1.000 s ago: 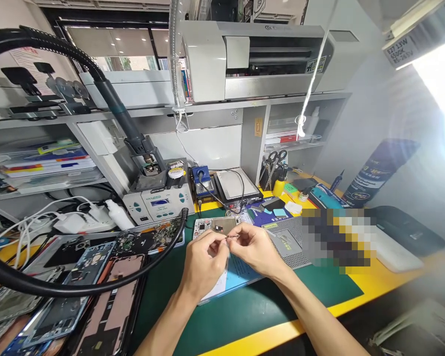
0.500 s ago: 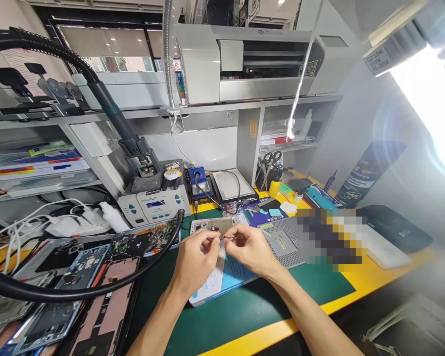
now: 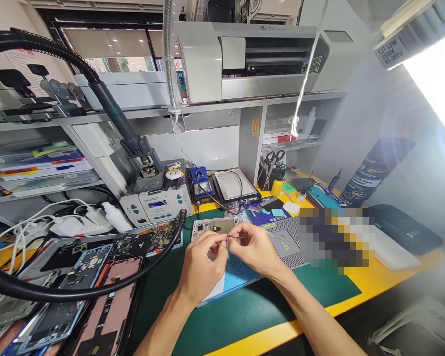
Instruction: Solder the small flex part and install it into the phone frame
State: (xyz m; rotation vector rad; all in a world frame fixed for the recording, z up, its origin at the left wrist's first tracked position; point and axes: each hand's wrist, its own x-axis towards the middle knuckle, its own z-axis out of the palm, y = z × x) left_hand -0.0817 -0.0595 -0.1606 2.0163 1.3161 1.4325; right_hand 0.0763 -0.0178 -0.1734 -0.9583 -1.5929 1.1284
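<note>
My left hand (image 3: 204, 259) is closed in a pinch, thumb against fingertips. Beside it, my right hand (image 3: 254, 249) pinches a small thin dark piece (image 3: 234, 236), whose left end meets the left fingertips. The piece is too small to name, and fingers cover part of it. Both hands are raised over a blue-and-white flat box or booklet (image 3: 240, 277). Just behind the fingertips lies a pale board with small parts (image 3: 199, 229), its near side hidden by the hands. A grey perforated plate (image 3: 289, 242) lies right of my right hand.
A black hose (image 3: 133, 284) loops across the left, over several opened phones and frames (image 3: 107, 301). Behind stands a hot-air station (image 3: 157, 205). A green mat (image 3: 319, 287) covers the yellow desk (image 3: 263, 338). Scissors (image 3: 272, 160) and a spray can (image 3: 370, 173) stand at the back right.
The whole view has shifted slightly. My fingertips have come closer together, and less of the thin piece shows between them.
</note>
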